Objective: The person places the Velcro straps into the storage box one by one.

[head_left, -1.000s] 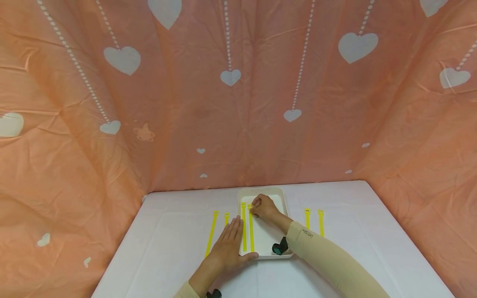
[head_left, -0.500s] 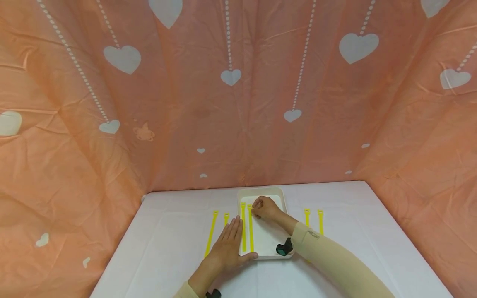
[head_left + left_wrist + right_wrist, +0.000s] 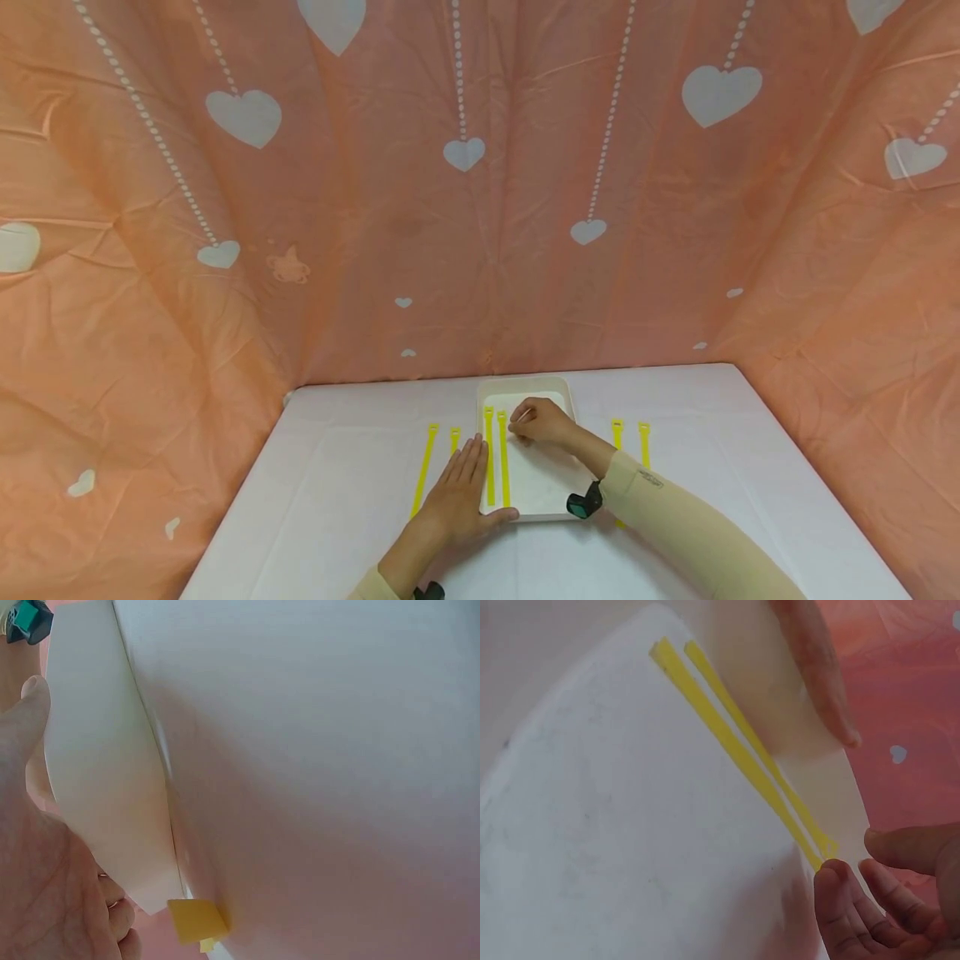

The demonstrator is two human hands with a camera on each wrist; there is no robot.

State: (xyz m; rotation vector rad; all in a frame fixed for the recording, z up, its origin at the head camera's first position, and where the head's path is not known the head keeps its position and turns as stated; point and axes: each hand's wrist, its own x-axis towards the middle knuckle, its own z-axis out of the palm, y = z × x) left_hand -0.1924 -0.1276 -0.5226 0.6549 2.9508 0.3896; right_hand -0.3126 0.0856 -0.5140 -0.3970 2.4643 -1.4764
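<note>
Two yellow straps with slotted heads, the left one (image 3: 490, 458) and the right one (image 3: 505, 462), lie side by side in a white tray (image 3: 551, 492). My right hand (image 3: 542, 422) hovers over the tray, just right of the right strap's head. In the right wrist view its fingertips (image 3: 832, 881) are right at that strap's end, with thumb and fingers apart and nothing between them. My left hand (image 3: 456, 496) lies against the tray's left side with straight fingers, thumb at the front edge. The left wrist view shows its palm beside the tray's outer wall (image 3: 112, 750).
Left of the tray lie two more yellow straps (image 3: 424, 468), one partly behind my left hand. Another pair of straps (image 3: 618, 433) lies to the right, partly hidden by my right sleeve. An orange cloth with white hearts (image 3: 465, 250) surrounds the white table (image 3: 337, 467).
My right hand has let go of the right strap's head and drawn slightly right, its forearm shifting right too. The left hand and the straps stay in place.
</note>
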